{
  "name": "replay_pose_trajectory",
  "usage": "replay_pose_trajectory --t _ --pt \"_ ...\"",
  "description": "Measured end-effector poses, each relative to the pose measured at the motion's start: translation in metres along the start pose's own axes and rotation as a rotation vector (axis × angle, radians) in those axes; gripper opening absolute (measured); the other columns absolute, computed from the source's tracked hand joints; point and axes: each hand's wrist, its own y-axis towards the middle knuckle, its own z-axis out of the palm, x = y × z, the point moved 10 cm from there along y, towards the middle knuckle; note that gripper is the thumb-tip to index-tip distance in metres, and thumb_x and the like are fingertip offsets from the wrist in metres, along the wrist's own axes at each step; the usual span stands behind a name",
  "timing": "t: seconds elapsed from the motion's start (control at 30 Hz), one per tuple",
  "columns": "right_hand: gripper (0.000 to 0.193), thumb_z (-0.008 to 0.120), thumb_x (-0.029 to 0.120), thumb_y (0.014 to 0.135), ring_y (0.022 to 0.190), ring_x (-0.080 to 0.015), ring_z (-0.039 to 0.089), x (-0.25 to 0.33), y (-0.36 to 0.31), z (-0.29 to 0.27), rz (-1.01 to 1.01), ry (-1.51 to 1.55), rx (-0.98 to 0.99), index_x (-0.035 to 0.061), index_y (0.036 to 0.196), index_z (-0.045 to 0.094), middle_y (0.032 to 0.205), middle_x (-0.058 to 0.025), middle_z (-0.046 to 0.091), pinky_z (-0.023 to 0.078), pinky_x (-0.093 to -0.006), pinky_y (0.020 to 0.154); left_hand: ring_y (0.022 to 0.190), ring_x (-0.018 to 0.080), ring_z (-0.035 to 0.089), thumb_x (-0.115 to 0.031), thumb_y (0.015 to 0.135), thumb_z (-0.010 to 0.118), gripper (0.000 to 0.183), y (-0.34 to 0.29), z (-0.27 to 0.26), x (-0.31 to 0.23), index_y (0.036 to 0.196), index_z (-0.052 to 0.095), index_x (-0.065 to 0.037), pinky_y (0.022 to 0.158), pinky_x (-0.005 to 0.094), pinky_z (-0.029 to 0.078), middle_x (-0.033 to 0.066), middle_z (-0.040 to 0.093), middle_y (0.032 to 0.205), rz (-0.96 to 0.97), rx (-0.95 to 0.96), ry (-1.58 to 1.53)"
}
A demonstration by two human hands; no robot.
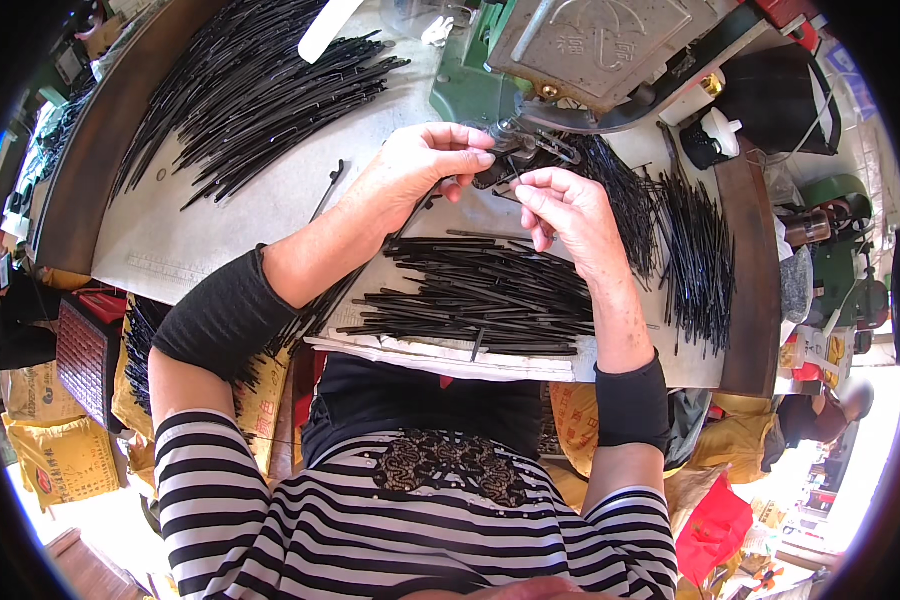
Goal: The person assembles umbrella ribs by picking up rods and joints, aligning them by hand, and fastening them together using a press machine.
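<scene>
Head view. The left hand (432, 160) is positioned at the near side of the metal mechanism (522, 140) of a green-based machine (467, 75). Its thumb and forefinger are brought close together at the tips; whether anything is gripped there cannot be told. The right hand (567, 212) stands opposite, its thumb and forefinger pinching a thin dark piece (513, 169), the remaining fingers curled under. The piece is located in the narrow gap between the two hands, just in front of the mechanism.

The work table (140, 240) is bounded by a brown left rim (88, 135), a brown right rim (750, 285) and a pale padded front edge (440, 362). The central pile of black rods (480, 290) lies between the forearms and reaches the front edge; one rod projects onto the padding. The right-hand pile (697, 260) lies near the right rim, leaving little clearance there. The upper-left pile (270, 90) spreads inward from the left rim. Bare surface is available between that pile and the left forearm, and also between that pile and the machine.
</scene>
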Motion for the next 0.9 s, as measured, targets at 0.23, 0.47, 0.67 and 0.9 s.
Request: replay_pose_trajectory --t 0.23,0.47,0.67,0.9 --pt "0.017 0.060 0.014 0.086 0.047 -0.0062 0.051 0.0021 -0.0005 -0.0007 -0.009 0.023 -0.009 -0.0012 0.094 0.060 0.065 -0.0029 0.057 0.041 -0.0179 0.042 0.062 0.0060 0.048 -0.012 0.078 0.068 0.027 -0.0013 0.0014 -0.0014 0.102 0.061 -0.001 0.053 0.0198 0.036 -0.0005 0.057 0.076 -0.003 0.001 0.003" --pt "0.018 0.060 0.015 0.086 0.048 -0.0060 0.051 0.0006 0.0008 -0.0006 -0.009 0.055 -0.010 -0.0014 0.094 0.060 0.065 -0.0027 0.057 0.041 -0.0175 0.042 0.062 0.0061 0.048 -0.011 0.078 0.067 0.027 0.0013 0.0020 -0.0008 0.101 0.061 0.000 0.052 0.0198 0.035 -0.0005 0.056 0.075 0.012 0.033 0.007" --pt "0.019 0.060 0.016 0.086 0.048 -0.0060 0.050 0.0015 0.0037 0.0000 -0.035 0.123 -0.009 -0.0008 0.095 0.061 0.067 -0.0028 0.057 0.040 -0.0176 0.044 0.062 0.0059 0.047 -0.012 0.079 0.067 0.027 0.0034 0.0015 0.0005 0.101 0.061 0.001 0.050 0.0198 0.034 -0.0001 0.056 0.076 -0.014 0.044 0.011" --pt "0.020 0.060 0.016 0.086 0.048 -0.0063 0.050 0.0039 0.0056 -0.0019 -0.066 0.158 -0.017 -0.0014 0.097 0.060 0.067 -0.0032 0.057 0.039 -0.0180 0.043 0.046 0.0028 0.035 -0.019 0.083 0.063 0.026 -0.0016 0.0047 0.0025 0.100 0.062 0.000 0.040 0.0186 0.021 0.0000 0.054 0.072 -0.108 0.049 0.008"
